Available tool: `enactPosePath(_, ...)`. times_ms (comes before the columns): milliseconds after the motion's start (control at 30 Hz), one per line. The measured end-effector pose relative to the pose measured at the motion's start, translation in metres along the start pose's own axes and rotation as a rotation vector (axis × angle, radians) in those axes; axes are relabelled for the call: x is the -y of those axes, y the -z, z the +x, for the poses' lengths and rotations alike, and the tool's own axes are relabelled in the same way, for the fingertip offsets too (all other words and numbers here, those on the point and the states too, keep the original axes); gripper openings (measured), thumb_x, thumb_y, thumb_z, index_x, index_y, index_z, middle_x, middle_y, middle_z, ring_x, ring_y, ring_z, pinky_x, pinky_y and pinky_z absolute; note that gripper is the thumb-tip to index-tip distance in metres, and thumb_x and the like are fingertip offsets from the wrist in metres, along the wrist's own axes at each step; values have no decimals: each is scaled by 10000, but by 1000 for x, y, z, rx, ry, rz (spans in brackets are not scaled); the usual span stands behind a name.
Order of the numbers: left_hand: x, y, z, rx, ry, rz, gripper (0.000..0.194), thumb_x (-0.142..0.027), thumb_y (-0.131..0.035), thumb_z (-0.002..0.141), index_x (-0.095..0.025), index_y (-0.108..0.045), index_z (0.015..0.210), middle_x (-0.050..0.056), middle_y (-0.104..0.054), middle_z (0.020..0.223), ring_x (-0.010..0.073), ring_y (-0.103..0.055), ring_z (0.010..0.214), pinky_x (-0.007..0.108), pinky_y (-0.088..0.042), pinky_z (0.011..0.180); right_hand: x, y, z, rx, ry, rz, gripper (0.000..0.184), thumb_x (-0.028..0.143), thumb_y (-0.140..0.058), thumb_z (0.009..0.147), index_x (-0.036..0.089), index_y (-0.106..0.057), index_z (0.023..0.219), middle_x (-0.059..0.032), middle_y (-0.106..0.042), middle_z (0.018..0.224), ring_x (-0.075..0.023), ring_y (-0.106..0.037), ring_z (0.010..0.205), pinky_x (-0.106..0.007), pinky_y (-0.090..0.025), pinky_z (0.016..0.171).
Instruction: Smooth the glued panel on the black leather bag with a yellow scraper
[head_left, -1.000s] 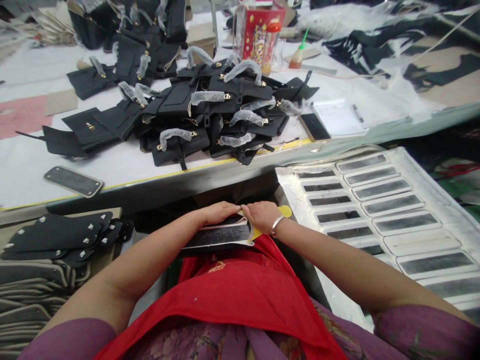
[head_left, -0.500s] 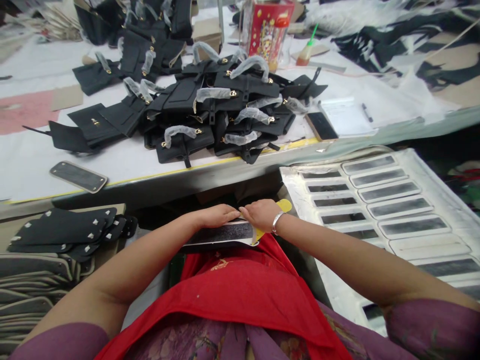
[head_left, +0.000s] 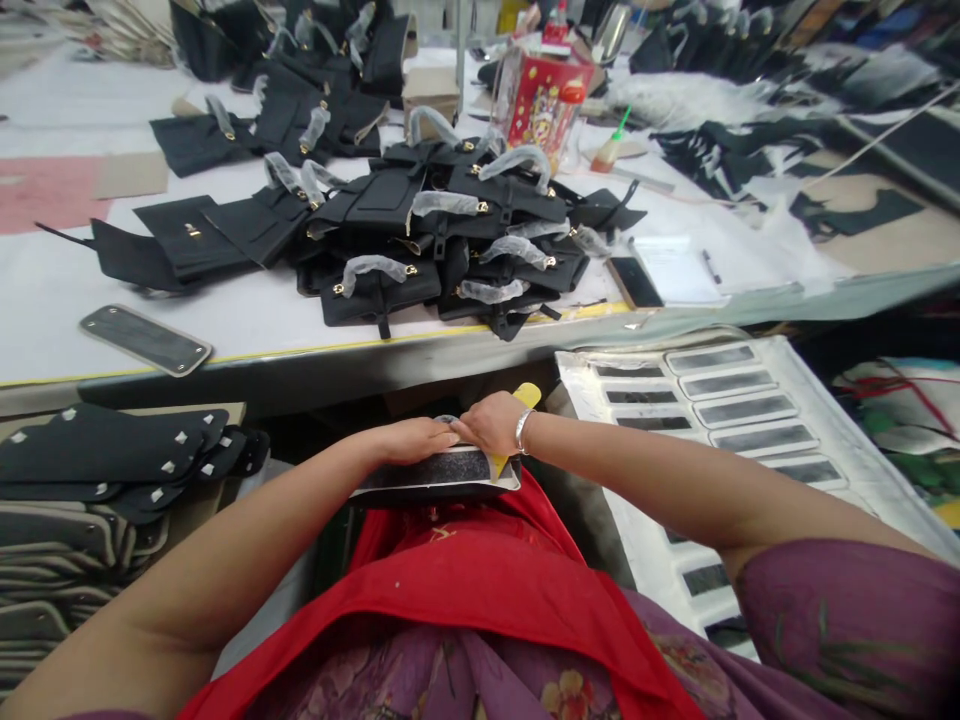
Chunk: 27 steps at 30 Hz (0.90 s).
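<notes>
On my lap, over a red apron [head_left: 480,580], lies a long dark panel with a pale border [head_left: 442,470]. My left hand [head_left: 409,440] rests on its far edge with the fingers curled down onto it. My right hand [head_left: 491,425], with a silver bracelet at the wrist, presses the same edge right beside the left; the fingertips of both nearly touch. A yellow tool [head_left: 517,425] sticks out from under the right hand; whether the fingers grip it is hidden.
The white table [head_left: 247,320] ahead carries a heap of black bags with wrapped handles [head_left: 442,240], a loose dark panel [head_left: 146,340], a phone [head_left: 634,282] and a notepad. A tray of similar panels [head_left: 735,410] stands at my right, stacked black pieces [head_left: 112,460] at my left.
The view has tilted up and shifted, so more of the far table shows. Both hands stay together on the panel's edge, slightly further left along it.
</notes>
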<state>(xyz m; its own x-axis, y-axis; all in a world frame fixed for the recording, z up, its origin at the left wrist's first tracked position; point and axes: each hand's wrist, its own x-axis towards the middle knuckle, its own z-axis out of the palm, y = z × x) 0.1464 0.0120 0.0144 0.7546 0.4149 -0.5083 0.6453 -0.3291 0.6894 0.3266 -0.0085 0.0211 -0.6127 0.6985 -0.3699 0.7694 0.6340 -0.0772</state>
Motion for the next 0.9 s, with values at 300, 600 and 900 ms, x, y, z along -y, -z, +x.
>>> enactPosePath(300, 3, -11, -26, -168, 134, 142, 513, -472, -277, 880, -152, -592, 1127, 133, -609, 1135, 261, -576, 980, 329, -407, 866, 23, 12, 12, -92, 24, -30, 546, 512, -215, 929, 180, -645, 874, -81, -672, 911, -206, -621, 848, -272, -429, 672)
enactPosePath(600, -19, -28, -37, -295, 101, 196, 554, -475, -268, 889, -169, -407, 1330, 80, -415, 1378, 218, -389, 1254, 303, -261, 1041, -42, 23, -66, -222, -525, 63, 604, 437, -91, 947, 171, -634, 954, -127, -659, 970, -257, -607, 905, -349, -431, 758)
enactPosePath(900, -53, -58, 11, -318, -53, 492, 1076, -676, -632, 572, -89, -245, 1386, 202, -292, 1422, 338, -326, 1263, 395, -256, 1023, 2, -47, -111, -126, -651, 198, 596, 411, -65, 953, 178, -614, 954, -114, -661, 918, -224, -627, 868, -302, -429, 697)
